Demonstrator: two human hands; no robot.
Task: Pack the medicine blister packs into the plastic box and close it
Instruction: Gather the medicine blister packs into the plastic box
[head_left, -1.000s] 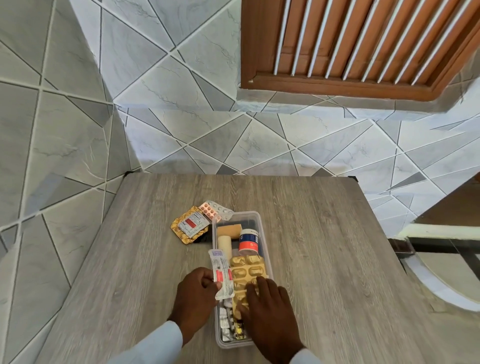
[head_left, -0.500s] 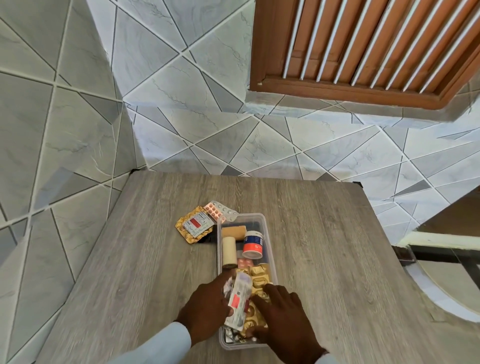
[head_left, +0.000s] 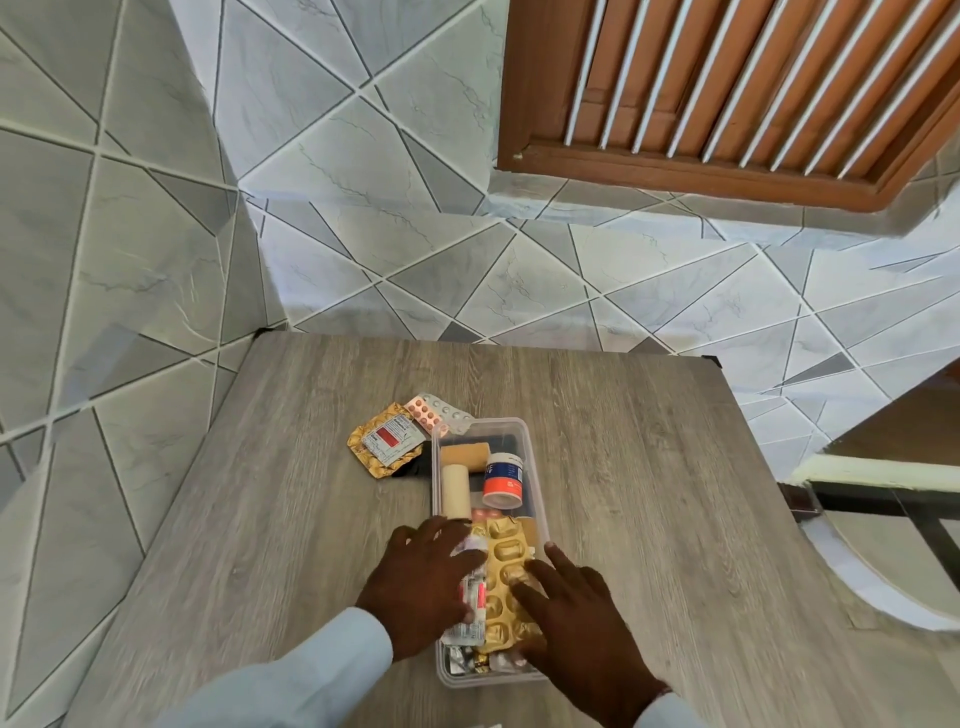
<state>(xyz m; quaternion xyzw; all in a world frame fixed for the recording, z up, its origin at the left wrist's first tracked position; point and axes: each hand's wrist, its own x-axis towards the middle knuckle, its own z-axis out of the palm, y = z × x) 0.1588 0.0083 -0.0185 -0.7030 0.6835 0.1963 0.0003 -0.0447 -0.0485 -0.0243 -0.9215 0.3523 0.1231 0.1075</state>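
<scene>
A clear plastic box (head_left: 537, 467) lies open on the wooden table (head_left: 649, 519). It holds two beige rolls (head_left: 456, 488), a white jar with an orange band (head_left: 503, 479) and a gold blister pack (head_left: 506, 571). My left hand (head_left: 421, 587) grips a white and red strip pack (head_left: 474, 597) and presses it down along the box's left side. Beside it my right hand (head_left: 576, 618) rests with spread fingers on the gold pack. Outside the box, to its far left, lie a gold pack with a white and red label (head_left: 384, 441) and a pink pill blister (head_left: 434, 410), which touches the box's corner.
The table stands in a corner of grey tiled walls (head_left: 363, 208), with a brown louvred window (head_left: 727, 78) above. A small dark object (head_left: 408, 470) peeks out from under the labelled gold pack. At the right is the table's edge, with a dark frame (head_left: 883, 499) beyond it.
My left hand has brought the white and red strip pack from upright above the box's left rim down into the box. My right hand has stayed on the gold pack.
</scene>
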